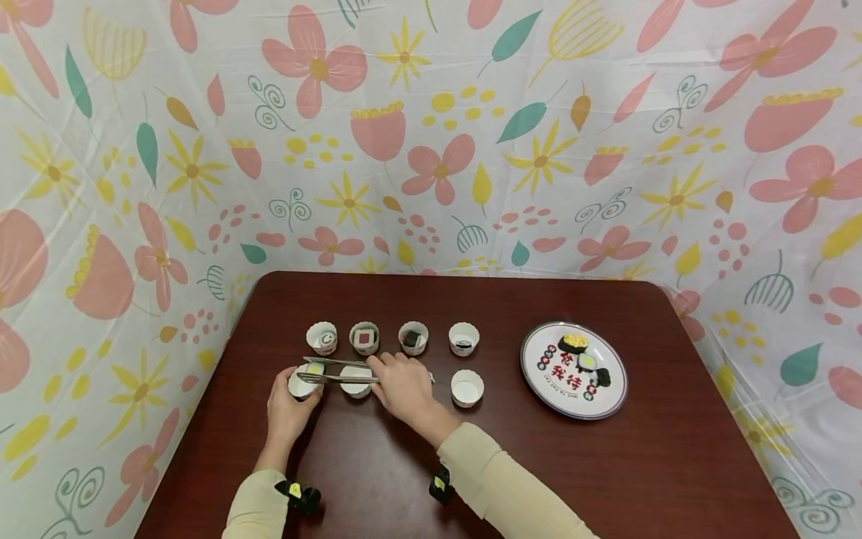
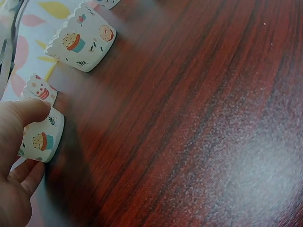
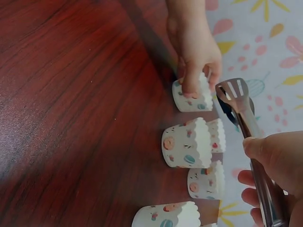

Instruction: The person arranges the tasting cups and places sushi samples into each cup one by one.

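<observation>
My left hand (image 1: 288, 410) holds the front-left white paper cup (image 2: 42, 137) between thumb and fingers. Metal tongs (image 1: 337, 379) are in my right hand (image 1: 406, 389), their tips over that cup. Between the tips shows a small toy sushi roll (image 1: 316, 368) with a yellow-green centre; its dark side (image 3: 227, 111) appears in the right wrist view. I cannot tell whether the tongs squeeze it. Beside the held cup, another paper cup (image 1: 355, 388) stands under the tongs.
Behind, a row of paper cups (image 1: 364, 348) holds small sushi pieces. One more cup (image 1: 467, 389) stands right of my right hand. On the right, a round plate (image 1: 548, 400) bears a corn-topped piece (image 1: 574, 343), a roll (image 1: 587, 362) and a black-wrapped piece (image 1: 602, 377). A patterned cloth (image 1: 431, 112) hangs behind the table.
</observation>
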Tool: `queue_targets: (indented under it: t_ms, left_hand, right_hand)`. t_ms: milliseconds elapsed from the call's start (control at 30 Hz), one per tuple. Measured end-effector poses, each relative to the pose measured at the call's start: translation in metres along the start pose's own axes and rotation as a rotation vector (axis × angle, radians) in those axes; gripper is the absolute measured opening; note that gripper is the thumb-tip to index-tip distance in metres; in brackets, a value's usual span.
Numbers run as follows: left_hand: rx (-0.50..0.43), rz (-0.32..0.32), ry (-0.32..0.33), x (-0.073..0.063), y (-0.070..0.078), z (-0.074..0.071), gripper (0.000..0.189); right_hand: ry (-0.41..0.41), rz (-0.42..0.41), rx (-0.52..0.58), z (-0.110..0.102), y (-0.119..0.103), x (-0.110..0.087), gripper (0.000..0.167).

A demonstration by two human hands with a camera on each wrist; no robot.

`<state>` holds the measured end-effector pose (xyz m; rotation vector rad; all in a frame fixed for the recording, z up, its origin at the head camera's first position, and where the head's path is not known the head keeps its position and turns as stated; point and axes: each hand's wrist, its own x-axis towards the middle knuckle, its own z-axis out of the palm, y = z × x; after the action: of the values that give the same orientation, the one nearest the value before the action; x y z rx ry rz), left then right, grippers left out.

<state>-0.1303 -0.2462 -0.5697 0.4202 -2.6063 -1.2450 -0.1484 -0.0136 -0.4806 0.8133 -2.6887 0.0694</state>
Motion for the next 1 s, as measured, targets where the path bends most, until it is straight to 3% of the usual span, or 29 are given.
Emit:
queue_targets:
  t_ms: [533,1000]
  left_hand:
    - [0.0,0.003,0.003,0.001,0.0,0.001,0.065]
    - [-0.008,0.014,0.018,0.0,-0.002,0.0,0.067]
  right_hand:
    - [-0.095,0.013,-0.029,0.01,-0.014,0.012,0.032]
    - [-0.091,0.02,-0.022,0.015,-0.015,0.006,0.037]
